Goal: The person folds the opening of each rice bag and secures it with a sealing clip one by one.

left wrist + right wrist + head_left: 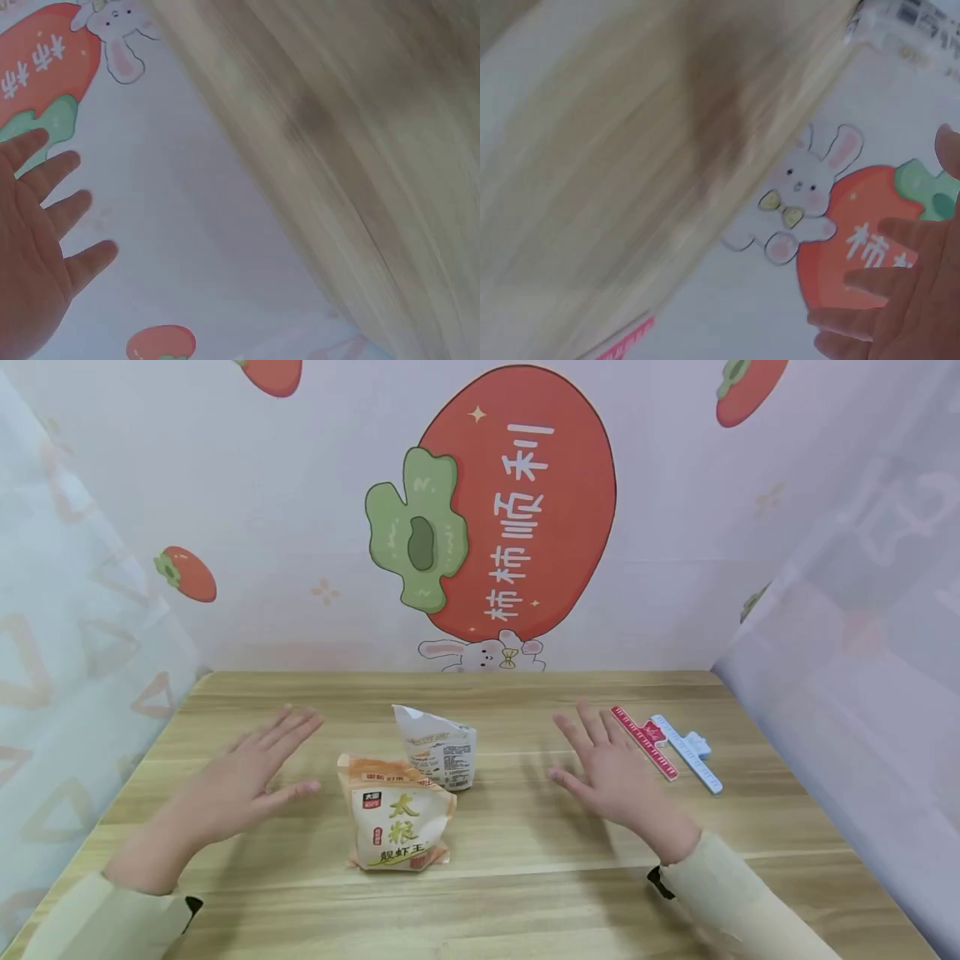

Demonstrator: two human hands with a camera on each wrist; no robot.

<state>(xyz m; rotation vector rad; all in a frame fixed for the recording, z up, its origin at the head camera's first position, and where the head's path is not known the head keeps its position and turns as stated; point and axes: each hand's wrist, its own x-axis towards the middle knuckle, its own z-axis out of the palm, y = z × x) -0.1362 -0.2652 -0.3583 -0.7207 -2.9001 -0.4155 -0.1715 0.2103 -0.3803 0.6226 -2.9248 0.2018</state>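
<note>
Two small food bags stand near the middle of the wooden table. The front one is an orange-and-white bag [401,827] with Chinese lettering; behind it, partly covered, is a white bag [442,747] with printed text and a barcode. To the left of the bags, my left hand [243,777] hovers over the table, fingers spread and holding nothing. My right hand [611,768] is on the other side, fingers also spread and nothing in it. Just beyond its fingers lie a red bag clip [645,742] and a light blue bag clip [686,753], side by side.
The wooden table [510,910] meets a white backdrop [300,510] printed with persimmons and a rabbit. Pale patterned curtains [847,635] hang along the left and right sides.
</note>
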